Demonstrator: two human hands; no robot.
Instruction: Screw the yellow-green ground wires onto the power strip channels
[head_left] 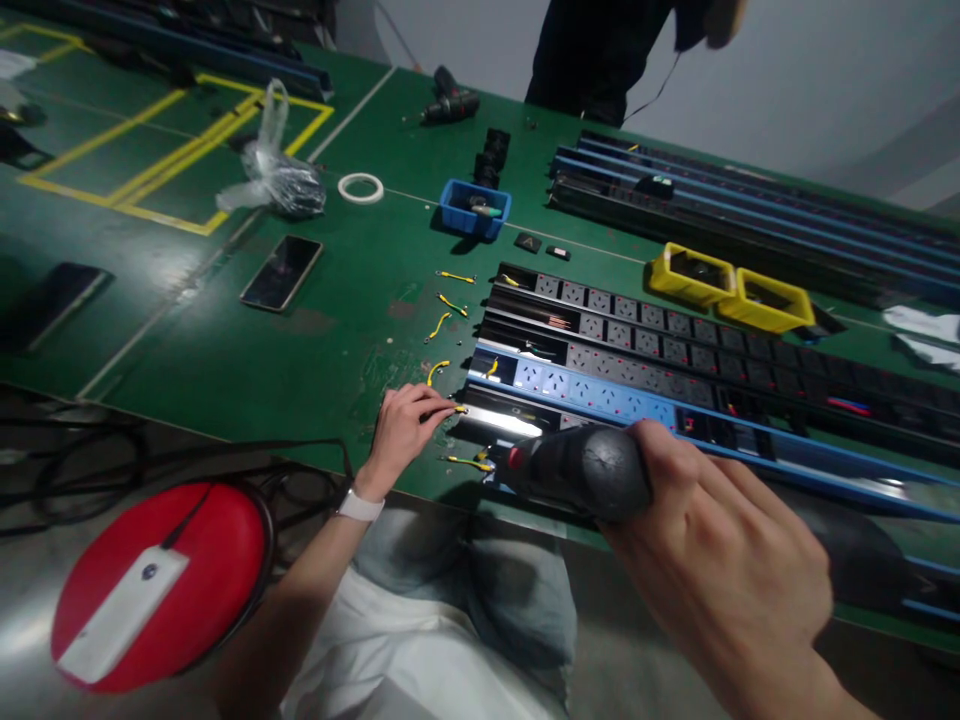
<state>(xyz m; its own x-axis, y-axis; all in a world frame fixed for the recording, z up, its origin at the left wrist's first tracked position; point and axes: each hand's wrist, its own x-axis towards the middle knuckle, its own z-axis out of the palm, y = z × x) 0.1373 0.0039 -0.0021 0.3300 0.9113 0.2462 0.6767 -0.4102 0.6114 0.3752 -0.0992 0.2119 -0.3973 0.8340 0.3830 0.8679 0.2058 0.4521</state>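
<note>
My left hand pinches a short yellow wire with a ring terminal, beside the end of a black power strip. In my right hand is a dark cordless screwdriver, its nose pointing left over the nearest strip; its tip is hard to make out. Just below my left hand lies another yellow-green wire. Several more short wires, one of them a yellow wire, lie on the green table left of the strips. A blue power strip sits among the black ones.
Behind the strips stand yellow bins and a blue bin. A phone, a tape roll, a plastic bag and another drill lie farther off. A person stands across the table. A red stool is at lower left.
</note>
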